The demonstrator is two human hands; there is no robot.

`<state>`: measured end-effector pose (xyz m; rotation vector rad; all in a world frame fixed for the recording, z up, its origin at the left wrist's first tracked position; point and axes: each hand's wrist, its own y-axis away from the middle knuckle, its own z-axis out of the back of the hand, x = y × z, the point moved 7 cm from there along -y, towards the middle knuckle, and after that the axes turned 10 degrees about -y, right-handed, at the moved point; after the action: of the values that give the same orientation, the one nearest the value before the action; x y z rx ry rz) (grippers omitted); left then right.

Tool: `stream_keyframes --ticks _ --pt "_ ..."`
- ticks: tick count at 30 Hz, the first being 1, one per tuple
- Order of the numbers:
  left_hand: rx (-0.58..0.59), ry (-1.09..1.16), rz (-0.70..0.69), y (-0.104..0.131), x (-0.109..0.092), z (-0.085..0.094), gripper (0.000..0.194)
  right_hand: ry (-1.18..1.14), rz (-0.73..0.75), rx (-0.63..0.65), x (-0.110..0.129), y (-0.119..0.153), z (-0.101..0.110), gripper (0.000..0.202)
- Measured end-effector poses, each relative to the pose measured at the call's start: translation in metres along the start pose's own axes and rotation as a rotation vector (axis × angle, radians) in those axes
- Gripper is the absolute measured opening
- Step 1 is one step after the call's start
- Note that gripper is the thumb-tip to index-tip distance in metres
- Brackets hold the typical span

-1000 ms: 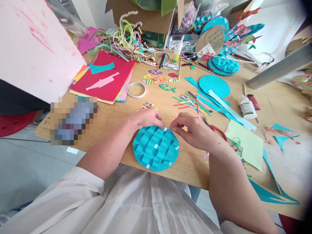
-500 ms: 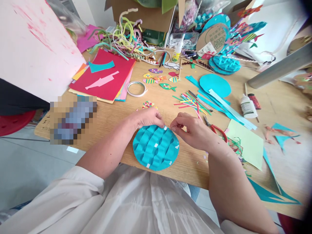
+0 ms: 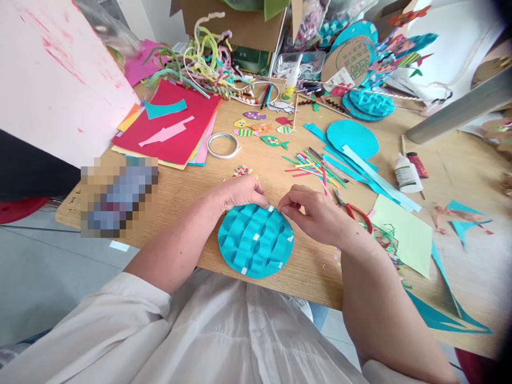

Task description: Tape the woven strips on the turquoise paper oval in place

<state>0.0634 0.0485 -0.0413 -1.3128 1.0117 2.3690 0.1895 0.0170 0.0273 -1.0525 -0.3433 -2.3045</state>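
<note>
A round blue paper disc (image 3: 247, 255) lies before me near the table's front edge. Wavy blue strips cross it, and small white squares sit at several spots on it. My left hand (image 3: 248, 193) is closed at the disc's far rim, thumb and fingers gripping it beside one white square (image 3: 271, 208). Just right of that square, my right hand (image 3: 306, 207) makes a pinch close to the rim. Whatever its fingertips hold, if anything, is too small to make out.
Red-handled scissors (image 3: 358, 216) and a pale green sheet (image 3: 406, 234) lie to the right. Beyond the disc are paper fish (image 3: 274, 142), thin coloured strips (image 3: 314, 169) and a tape roll (image 3: 223, 145). A glue bottle (image 3: 407, 173) stands far right; red paper (image 3: 164, 122) lies left.
Almost nothing differs. Both hands stay at the disc's far rim, and the right fingertips have shifted very slightly left. The view itself has moved a little.
</note>
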Motion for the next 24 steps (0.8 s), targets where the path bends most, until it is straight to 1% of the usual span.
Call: stream_keyframes --ticks 6,9,13,17,20,24 --pt "-0.023 0.013 0.009 -0.001 0.001 0.001 0.019 0.003 -0.022 -0.022 0.0 0.0 -0.001 0.016" --pt "-0.028 0.035 0.008 0.0 0.0 0.002 0.019 -0.04 -0.014 -0.035 -0.002 -0.001 -0.001 0.015" --pt "-0.015 0.087 0.017 0.002 -0.004 0.002 0.014 -0.12 -0.003 -0.03 -0.008 -0.002 0.0 0.011" --pt "-0.019 0.085 0.019 0.003 -0.007 0.002 0.011 -0.174 0.009 -0.036 -0.013 -0.004 0.001 0.01" --pt "-0.027 0.085 0.012 0.003 -0.007 0.003 0.01 -0.18 0.019 -0.049 -0.013 -0.004 0.002 0.01" --pt "-0.013 0.101 0.019 0.003 -0.006 0.002 0.011 -0.164 0.029 -0.03 -0.013 -0.004 0.001 0.012"
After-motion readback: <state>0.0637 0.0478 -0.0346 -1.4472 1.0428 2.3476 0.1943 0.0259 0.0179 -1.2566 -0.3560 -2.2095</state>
